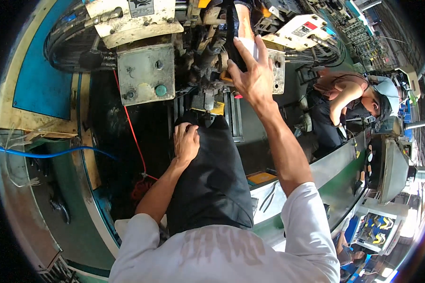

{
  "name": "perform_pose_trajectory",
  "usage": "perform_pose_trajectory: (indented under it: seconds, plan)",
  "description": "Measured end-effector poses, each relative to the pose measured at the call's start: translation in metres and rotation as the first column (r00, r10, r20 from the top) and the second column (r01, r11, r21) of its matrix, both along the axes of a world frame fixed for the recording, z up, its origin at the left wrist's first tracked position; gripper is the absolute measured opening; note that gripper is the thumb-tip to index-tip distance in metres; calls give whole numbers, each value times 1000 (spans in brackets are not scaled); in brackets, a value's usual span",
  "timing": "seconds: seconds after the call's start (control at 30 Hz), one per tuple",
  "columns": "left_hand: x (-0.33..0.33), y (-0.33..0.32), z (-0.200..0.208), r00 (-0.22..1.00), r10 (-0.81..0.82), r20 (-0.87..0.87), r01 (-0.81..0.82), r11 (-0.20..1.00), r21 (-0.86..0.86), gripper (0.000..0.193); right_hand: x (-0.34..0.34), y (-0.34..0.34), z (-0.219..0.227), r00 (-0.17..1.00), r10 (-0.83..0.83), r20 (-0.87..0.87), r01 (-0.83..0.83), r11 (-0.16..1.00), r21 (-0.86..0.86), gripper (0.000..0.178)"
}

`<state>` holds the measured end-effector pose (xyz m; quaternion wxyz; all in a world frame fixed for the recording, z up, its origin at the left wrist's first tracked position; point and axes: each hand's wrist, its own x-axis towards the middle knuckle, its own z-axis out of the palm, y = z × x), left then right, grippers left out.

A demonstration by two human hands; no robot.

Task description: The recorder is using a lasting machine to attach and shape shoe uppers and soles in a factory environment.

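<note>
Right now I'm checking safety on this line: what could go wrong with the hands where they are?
1. The right hand grips a black piece inside the machine head; fingers could get pinched if it moves.
2. The left hand rests on the dark-clad knee, so nothing steadies the reach.
3. The red cable and blue hose hang loose nearby and might snag.

Single head-worn fisheye view, looking steeply down, close over machine (146,70)
</note>
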<state>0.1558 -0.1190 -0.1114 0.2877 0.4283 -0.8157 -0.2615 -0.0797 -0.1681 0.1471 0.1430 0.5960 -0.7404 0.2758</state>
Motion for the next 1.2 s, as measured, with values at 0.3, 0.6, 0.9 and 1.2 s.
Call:
perform_pose_trajectory:
  seconds: [0.3, 0.6, 0.9, 1.2]
  plan:
    - [2, -7, -7, 1000, -1, -21, 1, 1000, 15, 28, 0, -9, -38, 999, 37, 33, -32, 988, -154, 65]
    - [3, -6, -7, 1000, 11, -23, -11, 1000, -26, 27, 39, -22, -15, 995, 42, -94, -38, 999, 38, 64]
    - [9, -7, -9, 998, 26, -60, -28, 999, -34, 31, 28, -9, -29, 997, -15, -82, 5, 992, -128, 63]
    - [-19, -58, 46, 954, 40, -297, -6, 994, 112, 23, 24, -18, -28, 991, 37, -129, -53, 992, -118, 71]
